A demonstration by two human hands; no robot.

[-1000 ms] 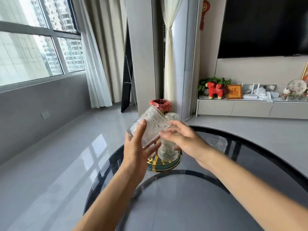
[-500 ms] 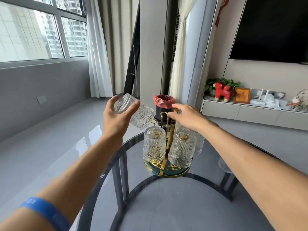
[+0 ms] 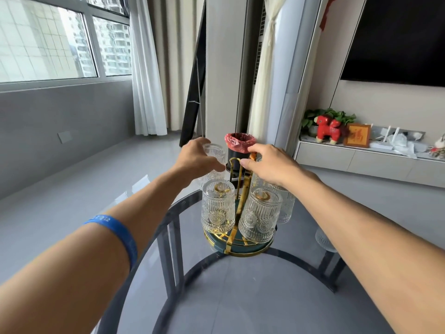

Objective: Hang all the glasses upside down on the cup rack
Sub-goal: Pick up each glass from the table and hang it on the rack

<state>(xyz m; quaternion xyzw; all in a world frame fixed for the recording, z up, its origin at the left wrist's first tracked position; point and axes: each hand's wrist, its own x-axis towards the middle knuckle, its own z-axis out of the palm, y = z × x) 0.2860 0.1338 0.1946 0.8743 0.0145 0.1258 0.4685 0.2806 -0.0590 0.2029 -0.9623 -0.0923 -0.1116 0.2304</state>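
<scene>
The left hand (image 3: 197,156) is curled around a ribbed glass (image 3: 215,150), gripping its upper end from above with the long axis near vertical, just left of the cup rack (image 3: 237,189) at its far-left side; judged from this, the glass must go down over a free peg there, which the hand hides. The right hand (image 3: 269,162) pinches the rack's top handle, steadying it. Two glasses (image 3: 218,208) hang inverted at the front, others behind, above the glass tabletop (image 3: 240,297).
</scene>
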